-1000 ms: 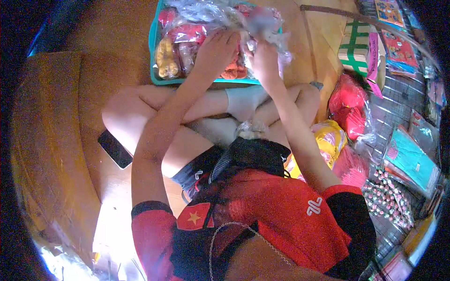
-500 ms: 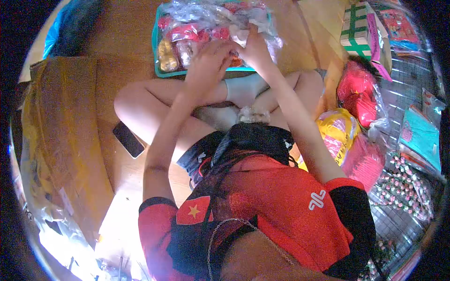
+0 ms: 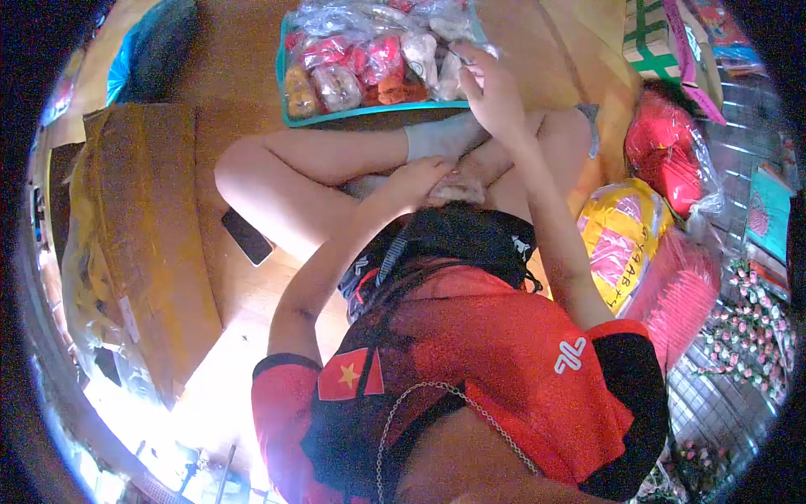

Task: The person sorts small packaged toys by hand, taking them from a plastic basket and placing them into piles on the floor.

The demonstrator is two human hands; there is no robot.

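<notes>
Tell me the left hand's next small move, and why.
Probably bring the left hand onto the small clear packet in the lap: it is right beside it, while the right hand is up by the teal tray.

red-black shirt | yellow-star patch | chain necklace | black shorts | greyish socks

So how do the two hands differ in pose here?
The left hand is low over the lap, by a small pale bundle; the right hand is up at the near right corner of the teal tray.
The left hand points rightward; the right hand points forward and leftward, toward the wrapped packets.
Both are bare.
</notes>
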